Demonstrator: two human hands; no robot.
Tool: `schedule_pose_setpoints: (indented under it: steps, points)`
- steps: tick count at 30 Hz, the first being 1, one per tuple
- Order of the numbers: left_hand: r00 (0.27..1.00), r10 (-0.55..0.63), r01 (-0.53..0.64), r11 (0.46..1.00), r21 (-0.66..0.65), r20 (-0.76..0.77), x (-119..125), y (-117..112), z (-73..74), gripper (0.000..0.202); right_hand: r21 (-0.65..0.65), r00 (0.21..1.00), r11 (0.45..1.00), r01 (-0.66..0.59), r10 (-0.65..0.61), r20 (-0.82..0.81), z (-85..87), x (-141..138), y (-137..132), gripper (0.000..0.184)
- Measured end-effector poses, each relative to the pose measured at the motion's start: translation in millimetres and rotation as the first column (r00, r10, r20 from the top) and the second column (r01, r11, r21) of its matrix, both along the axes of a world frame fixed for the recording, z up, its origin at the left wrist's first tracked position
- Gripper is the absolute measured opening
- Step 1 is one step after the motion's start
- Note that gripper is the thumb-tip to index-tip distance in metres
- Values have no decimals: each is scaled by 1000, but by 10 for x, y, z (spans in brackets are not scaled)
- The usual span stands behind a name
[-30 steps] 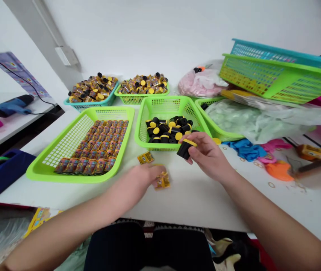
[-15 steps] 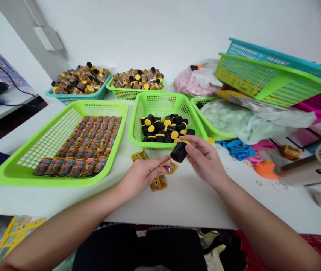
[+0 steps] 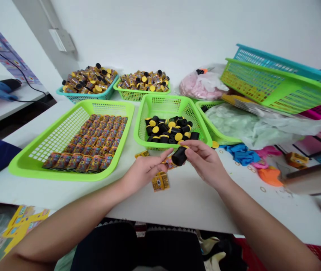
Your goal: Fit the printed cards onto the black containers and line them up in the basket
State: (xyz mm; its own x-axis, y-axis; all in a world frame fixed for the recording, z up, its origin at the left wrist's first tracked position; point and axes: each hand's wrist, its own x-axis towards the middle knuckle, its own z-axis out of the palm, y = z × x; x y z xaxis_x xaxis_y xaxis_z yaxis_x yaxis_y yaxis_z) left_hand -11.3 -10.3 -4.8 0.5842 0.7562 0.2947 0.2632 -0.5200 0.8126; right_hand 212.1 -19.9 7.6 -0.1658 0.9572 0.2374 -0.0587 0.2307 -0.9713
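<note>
My right hand (image 3: 205, 162) grips a small black cylinder with a yellow cap (image 3: 179, 156) just in front of the middle green basket (image 3: 197, 121), which holds more black and yellow cylinders. My left hand (image 3: 143, 171) pinches a small yellow and orange label sleeve (image 3: 168, 162) and brings it up against the cylinder. Two more yellow sleeves lie on the white table, one (image 3: 160, 181) under my left hand and one (image 3: 142, 154) by the basket's front edge.
A large green basket (image 3: 61, 135) at left holds rows of wrapped cylinders. Two baskets (image 3: 87, 97) (image 3: 142, 95) at the back are heaped with wrapped ones. Plastic bags (image 3: 250, 122), stacked baskets (image 3: 276, 81) and coloured scraps (image 3: 242, 152) crowd the right. A small fan (image 3: 318, 175) sits far right.
My left hand picked a sleeve up off the table and rose to meet the cylinder. My right hand tipped the cylinder toward it. The view swung left and right between frames.
</note>
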Motion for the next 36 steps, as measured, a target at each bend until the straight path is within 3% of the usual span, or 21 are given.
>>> schedule_pose_setpoints:
  steps: [5, 9, 13, 15, 17, 21, 23, 26, 31, 33, 36]
  points:
    - [998, -65, 66, 997, -42, 20, 2, 16, 10, 29, -31, 995, 999, -41, 43, 91, 112, -9, -11, 25]
    - [991, -45, 71, 975, -211, 126, 61, -2, 25, 27, 36, 986, 996, -79, 73, 149, 156, -56, -52, 24]
    - [962, 37, 67, 928, -367, 270, 82, -41, -5, 87, 107, 989, 993, -50, 35, 140, 124, -116, -93, 22]
    - [970, 47, 32, 948, -317, 239, 63, -56, -31, 104, 132, 987, 990, -42, 20, 162, 107, -140, -110, 22]
    - [984, 45, -9, 979, -206, 171, 36, -59, -53, 106, 159, 981, 987, -33, 1, 194, 86, -162, -128, 23]
    - [997, 64, -67, 994, 83, 31, -5, -35, -77, 94, 203, 950, 979, -26, -38, 308, 22, -223, -186, 26]
    - [998, 31, -20, 976, 219, -49, -11, -28, -80, 82, 236, 907, 971, -44, -61, 418, -1, -259, -228, 27]
    - [991, -20, 57, 958, 281, -133, -3, -44, -68, 73, 283, 869, 956, -77, -75, 490, 12, -285, -279, 30]
    - [990, 68, -64, 997, 40, -121, 12, -74, -2, 91, 255, 914, 964, -70, -40, 403, 83, -233, -282, 31]
    - [999, -2, -3, 993, -117, -46, 13, -71, 14, 101, 328, 905, 940, -91, -59, 422, 92, -219, -274, 32]
    - [989, -61, 100, 944, -313, 133, 22, -56, 22, 111, 452, 895, 884, -116, -105, 434, 82, -230, -274, 36]
